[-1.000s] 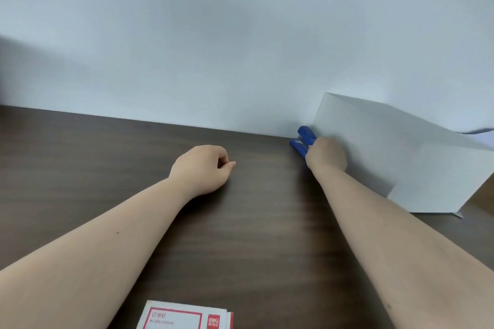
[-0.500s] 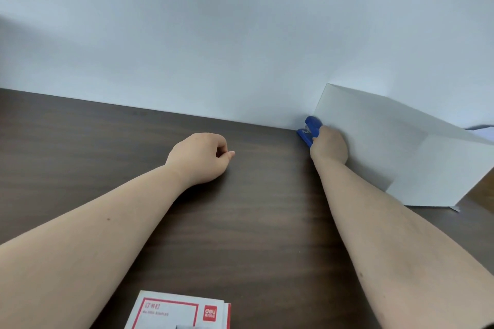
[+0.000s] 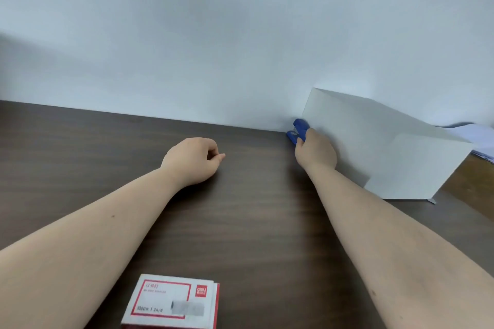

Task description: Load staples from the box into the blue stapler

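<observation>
The blue stapler (image 3: pixel 298 131) is at the far edge of the dark wooden table, against the wall and beside a white box; only its front end shows. My right hand (image 3: pixel 315 151) is closed around the stapler's rear part. My left hand (image 3: pixel 192 160) rests on the table in a loose fist, holding nothing, about a forearm's width left of the stapler. The white and red staple box (image 3: pixel 171 300) lies shut at the near edge of the table, between my forearms.
A large white box (image 3: pixel 385 147) stands at the far right against the pale wall. White papers (image 3: pixel 478 139) lie behind it at the right edge. The dark table (image 3: pixel 254 222) stretches between my arms.
My right hand has taken firmer hold of the stapler by the white box. The view has tilted down, so more of the staple box shows. My left hand has stayed put.
</observation>
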Motion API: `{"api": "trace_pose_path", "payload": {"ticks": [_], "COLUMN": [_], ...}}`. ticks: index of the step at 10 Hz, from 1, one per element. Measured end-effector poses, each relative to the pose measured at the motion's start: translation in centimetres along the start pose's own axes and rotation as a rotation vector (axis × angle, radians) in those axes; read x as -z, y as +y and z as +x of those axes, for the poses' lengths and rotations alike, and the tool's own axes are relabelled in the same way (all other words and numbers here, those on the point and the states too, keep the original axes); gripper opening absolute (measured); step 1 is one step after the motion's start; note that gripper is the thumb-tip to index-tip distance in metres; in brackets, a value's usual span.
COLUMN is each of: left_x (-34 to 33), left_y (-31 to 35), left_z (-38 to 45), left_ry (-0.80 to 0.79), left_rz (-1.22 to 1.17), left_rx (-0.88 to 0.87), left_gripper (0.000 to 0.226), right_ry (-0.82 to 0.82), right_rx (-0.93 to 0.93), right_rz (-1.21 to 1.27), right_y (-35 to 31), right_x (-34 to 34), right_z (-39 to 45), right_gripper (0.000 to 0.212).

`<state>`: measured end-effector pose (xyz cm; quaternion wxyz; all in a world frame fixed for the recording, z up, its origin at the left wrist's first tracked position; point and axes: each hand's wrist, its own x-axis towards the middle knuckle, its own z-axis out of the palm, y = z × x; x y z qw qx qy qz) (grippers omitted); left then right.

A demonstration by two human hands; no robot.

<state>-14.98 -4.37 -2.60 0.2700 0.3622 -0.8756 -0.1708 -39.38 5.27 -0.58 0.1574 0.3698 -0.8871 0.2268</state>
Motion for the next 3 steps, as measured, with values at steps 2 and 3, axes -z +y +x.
{"api": "trace_pose_path", "payload": {"ticks": [2, 3], "left_x": [1.1, 1.3], "left_y": [0.4, 0.3], "left_z": [-0.8, -1.8], "left_ry": [-0.007, -0.023], "left_rz": [-0.019, -0.036], "left_rx": [0.067, 0.099], "left_gripper": [0.025, 0.025], "right_ry": [-0.214, -0.376], "right_rx": [-0.07, -0.054], "right_rz": [0.088, -0.034], "right_y": [-0.1, 0.0], "right_x": [1.2, 2.2], "right_z": [-1.9, -4.2], "right_gripper": [0.047, 0.036]}}
